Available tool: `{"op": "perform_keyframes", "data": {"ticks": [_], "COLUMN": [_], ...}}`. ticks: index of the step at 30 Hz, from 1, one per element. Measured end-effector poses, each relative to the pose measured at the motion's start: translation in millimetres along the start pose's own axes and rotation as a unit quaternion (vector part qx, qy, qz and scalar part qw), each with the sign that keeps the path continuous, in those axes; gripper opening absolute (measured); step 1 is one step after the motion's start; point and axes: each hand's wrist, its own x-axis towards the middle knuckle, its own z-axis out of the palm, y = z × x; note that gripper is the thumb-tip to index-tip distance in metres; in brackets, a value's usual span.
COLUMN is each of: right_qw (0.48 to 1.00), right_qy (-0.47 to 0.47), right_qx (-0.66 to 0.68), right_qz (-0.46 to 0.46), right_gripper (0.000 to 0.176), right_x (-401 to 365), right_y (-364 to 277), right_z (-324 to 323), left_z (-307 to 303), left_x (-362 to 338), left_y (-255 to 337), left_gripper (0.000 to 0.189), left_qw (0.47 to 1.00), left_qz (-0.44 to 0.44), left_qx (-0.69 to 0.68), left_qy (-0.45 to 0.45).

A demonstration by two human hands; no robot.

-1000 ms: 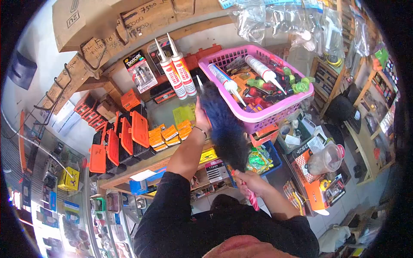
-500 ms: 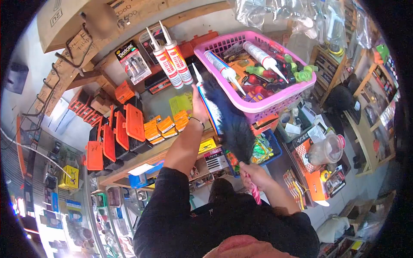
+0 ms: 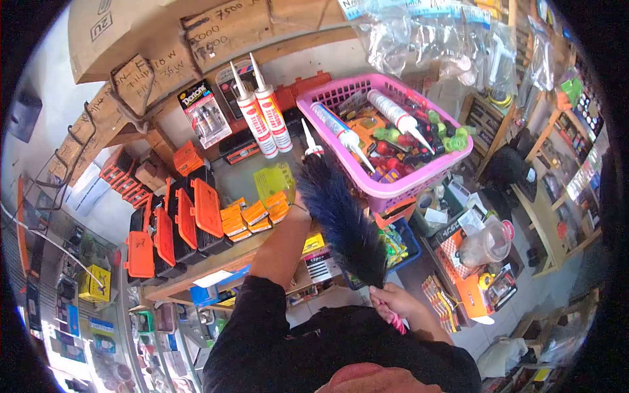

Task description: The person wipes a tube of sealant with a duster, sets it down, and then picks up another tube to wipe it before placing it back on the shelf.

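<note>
My right hand [image 3: 393, 302] is closed round the pink striped handle [image 3: 396, 321] of a feather duster. The duster's dark blue-black feathers [image 3: 341, 219] slant up to the left, over my left hand [image 3: 298, 198] and the sealant tube it grips. Only the white nozzle [image 3: 309, 139] and top end of that tube show above the feathers; my left fingers are hidden. Just beyond, two white-and-red sealant tubes [image 3: 264, 121] stand upright side by side. A pink plastic basket [image 3: 400, 187] to the right holds two more tubes and several small tools.
Orange-lidded black cases [image 3: 208, 208] line the left of the shelf, beside small orange-yellow boxes [image 3: 254, 213]. A carded Dextone pack [image 3: 204, 114] leans at the back. Plastic-bagged goods [image 3: 426, 46] hang above the basket. A clear jar [image 3: 485, 245] stands at right.
The duster has moved left and now covers my left hand and most of the held tube. My right hand has shifted slightly lower. The view has tilted a little.
</note>
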Motion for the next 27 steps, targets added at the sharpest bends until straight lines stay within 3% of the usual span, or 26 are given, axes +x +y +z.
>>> {"op": "perform_keyframes", "data": {"ticks": [1,2,3,4,5,6,7,9,11,12,15,16,19,20,21,25,27], "right_qw": [1.000,1.000,1.000,0.999,0.999,0.998,0.996,0.998,1.000,0.998,0.992,0.990,0.997,0.998,0.998,0.997,0.994], "right_qy": [0.005,0.008,0.010,0.034,0.037,0.051,0.065,0.055,0.005,0.046,0.108,0.121,0.072,0.056,0.058,0.058,0.100], "right_qx": [-0.005,0.008,0.022,0.023,0.019,0.037,0.056,0.024,-0.010,-0.048,0.044,0.041,0.006,-0.004,-0.009,0.051,0.038], "right_qz": [-0.003,-0.001,0.001,-0.005,-0.004,-0.010,-0.016,-0.013,0.022,-0.015,-0.038,-0.054,-0.008,0.011,0.013,-0.009,-0.024], "right_gripper": [0.041,0.041,0.040,0.039,0.039,0.039,0.039,0.039,0.039,0.040,0.039,0.040,0.042,0.042,0.042,0.040,0.040], "right_x": [-1.4,-3.2,-4.3,-1.2,1.5,4.7,7.9,13.4,16.7,21.8,27.1,28.1,24.8,22.7,21.0,20.6,21.5], "right_y": [-1.8,-4.0,-5.2,-3.5,-6.0,-8.8,-10.8,-12.9,-16.7,-15.2,-18.3,-16.5,-11.1,-10.3,-10.9,-20.0,-20.2], "right_z": [1.3,4.0,6.6,7.5,10.7,15.2,19.3,22.5,23.8,20.3,24.7,24.5,34.3,38.1,37.3,35.1,41.6], "left_z": [-0.3,-11.7,-23.6,-46.3,-71.0,-94.5,-112.4,-115.0,-108.9,-105.1,-115.9,-113.9,-115.9,-95.3,-30.2,-108.2,-115.1], "left_x": [-0.1,4.4,8.0,11.5,13.3,14.0,13.7,15.2,20.4,19.5,14.8,14.3,13.7,12.3,11.3,12.8,12.7], "left_y": [0.3,0.1,-0.5,-5.2,-11.6,-18.5,-24.1,-21.4,-16.9,-15.7,-24.3,-27.9,-25.3,-17.0,10.8,-21.9,-26.2], "left_gripper": [0.046,0.046,0.047,0.047,0.048,0.049,0.049,0.053,0.058,0.058,0.054,0.053,0.050,0.046,0.046,0.048,0.049], "left_qw": [0.992,0.992,0.906,0.731,0.487,0.195,-0.115,-0.094,0.260,0.256,-0.076,-0.050,-0.071,-0.110,-0.027,-0.044,-0.086], "left_qz": [0.018,0.015,-0.059,-0.126,-0.179,-0.212,-0.223,-0.243,-0.367,-0.365,-0.236,-0.229,-0.260,-0.242,-0.233,-0.284,-0.220], "left_qx": [-0.124,-0.129,-0.419,-0.668,-0.853,-0.955,-0.965,-0.961,-0.876,-0.878,-0.967,-0.970,-0.960,-0.961,-0.967,-0.954,-0.967], "left_qy": [-0.012,-0.007,-0.031,-0.051,-0.067,-0.076,-0.078,-0.092,-0.175,-0.175,-0.056,-0.060,-0.078,-0.076,-0.105,-0.091,-0.100]}}
